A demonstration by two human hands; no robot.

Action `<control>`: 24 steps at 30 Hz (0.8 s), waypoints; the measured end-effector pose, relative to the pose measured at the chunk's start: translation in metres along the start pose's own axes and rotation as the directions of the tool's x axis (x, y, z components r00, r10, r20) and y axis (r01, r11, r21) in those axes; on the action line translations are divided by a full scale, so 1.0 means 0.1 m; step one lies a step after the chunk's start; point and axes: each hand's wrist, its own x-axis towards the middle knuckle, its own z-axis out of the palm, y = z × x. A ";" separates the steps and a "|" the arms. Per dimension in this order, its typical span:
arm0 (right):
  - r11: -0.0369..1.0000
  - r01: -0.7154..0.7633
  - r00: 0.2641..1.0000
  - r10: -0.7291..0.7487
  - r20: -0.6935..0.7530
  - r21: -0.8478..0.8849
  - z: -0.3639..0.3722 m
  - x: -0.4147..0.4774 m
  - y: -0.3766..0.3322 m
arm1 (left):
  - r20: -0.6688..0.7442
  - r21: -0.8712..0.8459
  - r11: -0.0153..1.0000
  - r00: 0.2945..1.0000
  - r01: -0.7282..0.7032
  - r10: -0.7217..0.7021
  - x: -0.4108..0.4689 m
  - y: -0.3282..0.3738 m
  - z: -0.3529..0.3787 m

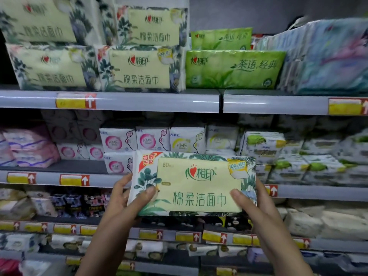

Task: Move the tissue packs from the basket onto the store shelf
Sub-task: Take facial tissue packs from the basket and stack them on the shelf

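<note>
I hold one tissue pack (194, 183) in front of the shelves, face toward me; it is pale yellow with green leaf print and a red corner label. My left hand (127, 198) grips its left end, thumb on the front. My right hand (253, 204) grips its right end, thumb on the front too. Matching packs (137, 70) stand stacked two high on the upper shelf (139, 101), above and left of the held pack. The basket is out of view.
Green tissue packs (233, 69) and a pastel bundle (326, 56) fill the right of the upper shelf. Small white and pink packs (151, 141) crowd the shelf behind my hands. Lower shelves with yellow price tags (72, 180) hold more goods.
</note>
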 end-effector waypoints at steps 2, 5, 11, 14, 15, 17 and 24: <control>1.000 0.014 1.000 -0.015 0.002 0.023 -0.06 0.05 -0.04 | -0.025 -0.010 1.000 1.000 -0.003 0.003 0.04 0.02 0.08; 0.999 0.033 0.999 -0.032 -0.016 0.032 -0.10 0.11 -0.09 | -0.015 -0.029 1.000 1.000 -0.009 0.009 0.10 0.03 0.19; 0.999 0.029 0.999 -0.029 -0.016 0.022 -0.10 0.20 -0.17 | -0.015 -0.037 0.999 0.999 -0.034 0.033 0.20 0.10 0.18; 0.999 0.043 0.999 -0.043 0.009 0.015 -0.04 0.25 -0.22 | -0.028 -0.057 0.998 0.999 -0.041 0.040 0.23 0.16 0.17; 0.998 0.059 0.998 -0.059 0.009 0.002 -0.01 0.27 -0.22 | -0.028 -0.074 0.996 0.998 -0.052 0.050 0.24 0.17 0.16; 0.995 0.093 0.996 -0.093 0.013 -0.019 0.05 0.31 -0.23 | -0.032 -0.086 0.994 0.997 -0.066 0.064 0.26 0.21 0.13; 0.978 0.200 0.979 -0.198 0.040 -0.059 0.26 0.45 -0.27 | -0.053 -0.006 0.981 0.980 -0.195 0.194 0.40 0.30 -0.09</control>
